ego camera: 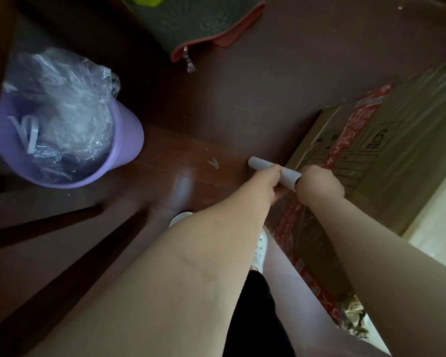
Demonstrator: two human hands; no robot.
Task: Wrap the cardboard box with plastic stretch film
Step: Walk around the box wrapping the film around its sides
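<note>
Both hands grip a grey roll (273, 172) of film, held low against the near corner of the box (386, 150). The left hand (267, 181) is clenched around the middle of the roll, and the right hand (319, 182) is closed over its right end, next to the box face. The box sits on the dark red floor (242, 99) at the right, bearing red tape (355, 130) across its top and side. A glossy sheen on the lower side may be film already laid on, though the blur makes that uncertain. To the left, well apart, stands a purple bin (124, 140) stuffed with crumpled clear plastic (62, 99). White shoes (260, 248) show beneath the forearms.
</note>
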